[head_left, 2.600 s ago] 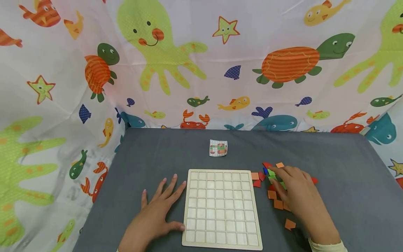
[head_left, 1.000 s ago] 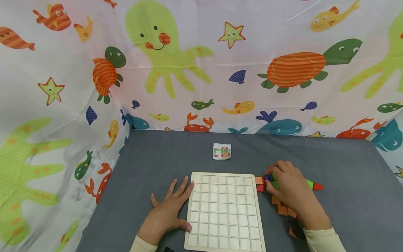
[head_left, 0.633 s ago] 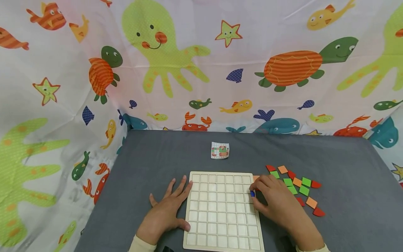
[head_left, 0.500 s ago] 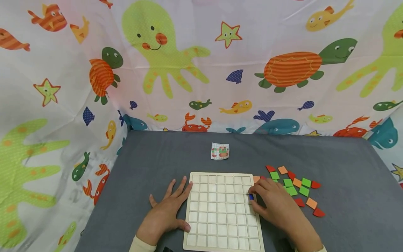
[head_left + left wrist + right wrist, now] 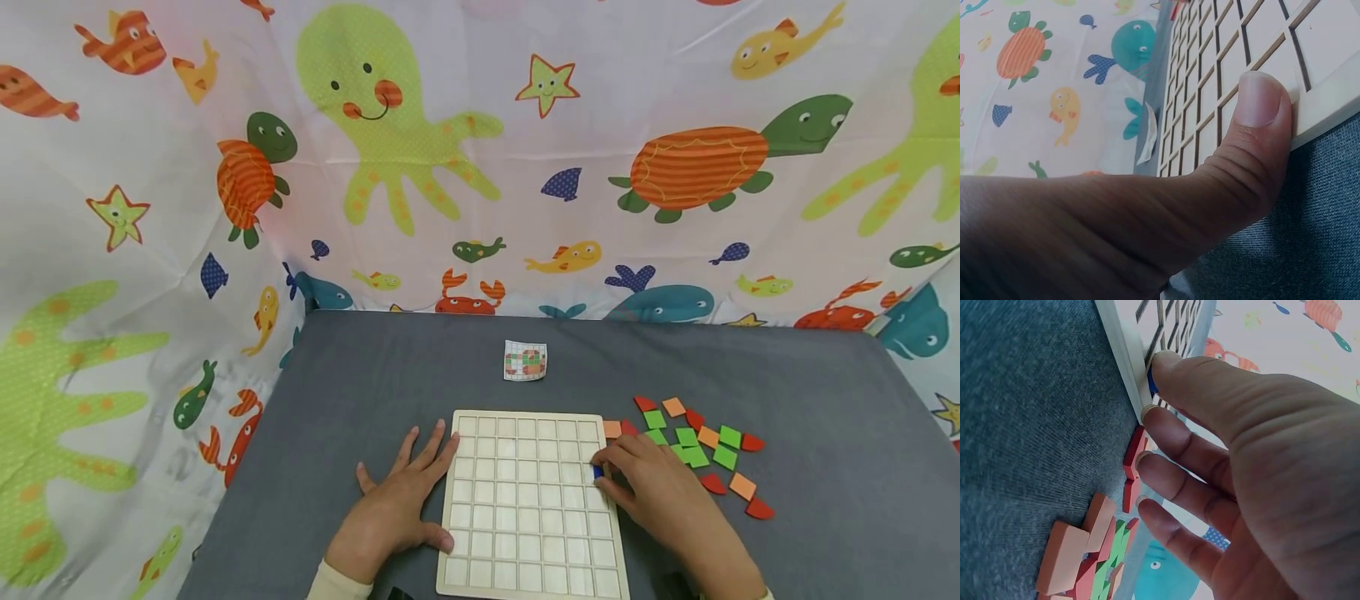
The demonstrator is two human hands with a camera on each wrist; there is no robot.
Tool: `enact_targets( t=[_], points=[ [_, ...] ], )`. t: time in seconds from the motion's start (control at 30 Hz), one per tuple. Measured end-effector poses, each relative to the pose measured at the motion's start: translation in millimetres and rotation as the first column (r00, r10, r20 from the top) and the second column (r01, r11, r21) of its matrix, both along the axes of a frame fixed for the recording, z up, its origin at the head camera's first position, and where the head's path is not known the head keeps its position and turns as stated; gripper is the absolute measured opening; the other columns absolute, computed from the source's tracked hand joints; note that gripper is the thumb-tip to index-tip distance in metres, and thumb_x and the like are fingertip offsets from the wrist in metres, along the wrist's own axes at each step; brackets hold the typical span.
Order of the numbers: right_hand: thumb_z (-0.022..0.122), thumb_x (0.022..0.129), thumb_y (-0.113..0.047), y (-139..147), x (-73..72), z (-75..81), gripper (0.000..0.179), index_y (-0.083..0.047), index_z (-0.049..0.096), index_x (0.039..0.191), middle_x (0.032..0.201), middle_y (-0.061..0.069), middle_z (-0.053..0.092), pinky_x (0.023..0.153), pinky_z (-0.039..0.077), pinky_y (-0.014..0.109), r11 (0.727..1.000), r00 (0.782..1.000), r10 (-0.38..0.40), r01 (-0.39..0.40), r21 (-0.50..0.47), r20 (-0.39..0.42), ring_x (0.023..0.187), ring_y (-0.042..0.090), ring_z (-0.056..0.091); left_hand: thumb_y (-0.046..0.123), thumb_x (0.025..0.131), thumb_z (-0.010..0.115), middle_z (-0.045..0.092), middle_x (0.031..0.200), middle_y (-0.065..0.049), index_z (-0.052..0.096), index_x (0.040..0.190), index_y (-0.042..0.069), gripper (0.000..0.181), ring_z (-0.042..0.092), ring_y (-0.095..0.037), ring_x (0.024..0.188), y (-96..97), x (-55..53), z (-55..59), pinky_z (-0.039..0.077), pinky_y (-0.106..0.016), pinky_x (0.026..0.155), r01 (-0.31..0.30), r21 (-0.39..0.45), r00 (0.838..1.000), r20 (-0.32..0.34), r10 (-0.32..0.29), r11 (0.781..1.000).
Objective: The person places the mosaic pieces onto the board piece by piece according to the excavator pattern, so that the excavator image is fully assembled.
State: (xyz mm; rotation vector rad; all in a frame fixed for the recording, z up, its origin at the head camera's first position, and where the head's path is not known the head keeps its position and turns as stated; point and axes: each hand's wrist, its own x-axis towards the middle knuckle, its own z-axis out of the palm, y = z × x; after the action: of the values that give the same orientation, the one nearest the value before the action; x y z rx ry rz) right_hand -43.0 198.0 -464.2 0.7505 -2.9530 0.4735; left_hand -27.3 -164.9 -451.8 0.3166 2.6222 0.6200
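Note:
A pale wooden grid board (image 5: 532, 500) lies on the grey cloth. My left hand (image 5: 401, 510) is spread along its left side, with the index fingertip at the upper edge and the thumb (image 5: 1260, 103) against the lower rim in the left wrist view. My right hand (image 5: 656, 487) pinches a small blue tile (image 5: 597, 472) between thumb and forefinger, over a cell of the board's rightmost column, third row from the far edge. Most of the blue tile (image 5: 1152, 381) is hidden behind the thumb in the right wrist view. The other fingers of that hand reach past the board's edge.
Right of the board lie loose tiles: green squares (image 5: 697, 457), orange squares (image 5: 742, 486) and red quarter-round pieces (image 5: 760, 508). A small card with a coloured grid pattern (image 5: 525, 361) lies beyond the board. A sea-animal print curtain (image 5: 480, 150) encloses the back and sides.
My right hand has gone from the tile pile leftward to the board's right column, bringing the blue tile. It has barely shifted in the last half second. My left hand stays at the board.

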Motion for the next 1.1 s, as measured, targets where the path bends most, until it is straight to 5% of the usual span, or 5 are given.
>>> enact_targets(
  t=[1.1],
  points=[
    [0.094,0.081,-0.022,-8.1,5.0,4.8,0.026,-0.023,0.079,0.102,0.104,-0.005,0.072,0.078,0.056,0.042,0.997,0.999,-0.051,0.051,0.059,-0.012,0.091,0.016,0.064,0.046,0.058,0.098,0.008,0.179,0.005,0.022,0.171,0.032,0.136,0.003,-0.037,0.164,-0.4,-0.8,0.3,-0.003,-0.099,0.096,0.001,0.004,1.0,0.022,-0.001,1.0]
  ],
)
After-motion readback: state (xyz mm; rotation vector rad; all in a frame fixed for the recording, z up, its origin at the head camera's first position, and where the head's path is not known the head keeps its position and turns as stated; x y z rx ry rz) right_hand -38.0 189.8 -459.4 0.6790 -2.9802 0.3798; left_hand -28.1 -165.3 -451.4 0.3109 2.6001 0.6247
